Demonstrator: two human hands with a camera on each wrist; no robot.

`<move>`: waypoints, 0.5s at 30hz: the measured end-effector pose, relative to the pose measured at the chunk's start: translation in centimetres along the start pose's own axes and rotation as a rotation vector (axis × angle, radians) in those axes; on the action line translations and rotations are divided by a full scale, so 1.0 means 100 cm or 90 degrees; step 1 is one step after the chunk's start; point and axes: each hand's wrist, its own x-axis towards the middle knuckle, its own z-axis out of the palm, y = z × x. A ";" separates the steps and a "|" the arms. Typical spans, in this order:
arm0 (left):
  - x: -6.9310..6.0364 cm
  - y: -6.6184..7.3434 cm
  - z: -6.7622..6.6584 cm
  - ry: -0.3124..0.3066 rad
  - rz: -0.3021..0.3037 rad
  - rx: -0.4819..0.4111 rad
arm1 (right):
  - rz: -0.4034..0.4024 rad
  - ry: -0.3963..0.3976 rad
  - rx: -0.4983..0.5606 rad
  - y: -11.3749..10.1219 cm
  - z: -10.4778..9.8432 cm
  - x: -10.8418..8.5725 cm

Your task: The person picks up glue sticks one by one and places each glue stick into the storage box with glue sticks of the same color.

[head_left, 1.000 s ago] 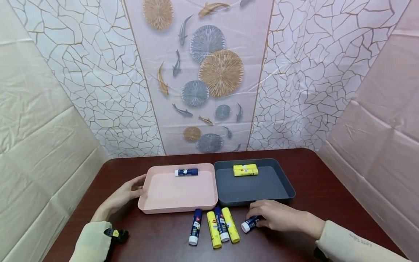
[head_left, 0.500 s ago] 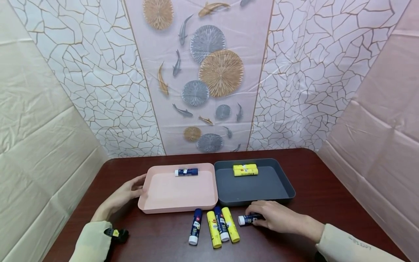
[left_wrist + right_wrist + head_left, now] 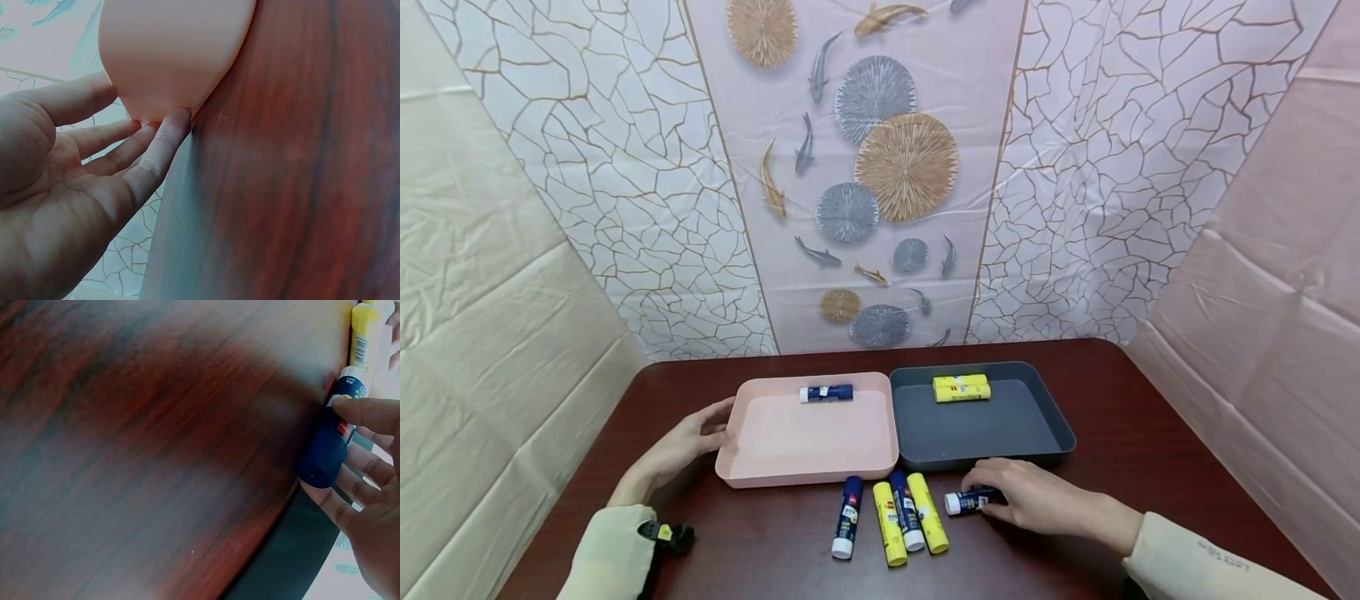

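My right hand (image 3: 1037,497) pinches a dark blue glue stick (image 3: 966,502) with a white end, lying level at the table in front of the grey tray (image 3: 981,433). In the right wrist view the thumb lies across the label of this blue glue stick (image 3: 324,455), with the fingers along its other side. My left hand (image 3: 679,447) touches the left side of the pink tray (image 3: 812,437). The left wrist view shows its fairly straight fingers (image 3: 153,150) against the tray's outer wall (image 3: 172,69).
Two yellow glue sticks (image 3: 962,388) lie in the grey tray, and a blue glue stick (image 3: 826,393) lies in the pink one. Before the trays are a separate blue glue stick (image 3: 847,518) and a close group: yellow (image 3: 890,525), blue (image 3: 907,510), yellow (image 3: 928,514).
The right hand has turned the blue glue stick from slanted to nearly sideways and shifted it slightly left and away from me. The left hand and trays stay in place.
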 end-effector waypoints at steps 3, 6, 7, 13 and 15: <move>0.000 0.001 0.000 0.000 -0.002 0.003 | -0.001 -0.001 0.017 0.001 -0.001 0.000; 0.000 0.002 0.000 -0.001 -0.001 0.008 | 0.001 0.003 0.029 -0.001 -0.004 0.000; 0.000 0.002 0.000 -0.001 0.000 0.009 | 0.000 0.008 0.031 -0.001 -0.005 0.001; 0.000 0.000 -0.001 -0.003 0.008 0.008 | -0.003 0.043 0.046 -0.005 -0.014 0.007; 0.000 -0.001 -0.001 -0.004 0.011 0.006 | -0.006 0.055 0.054 -0.006 -0.017 0.011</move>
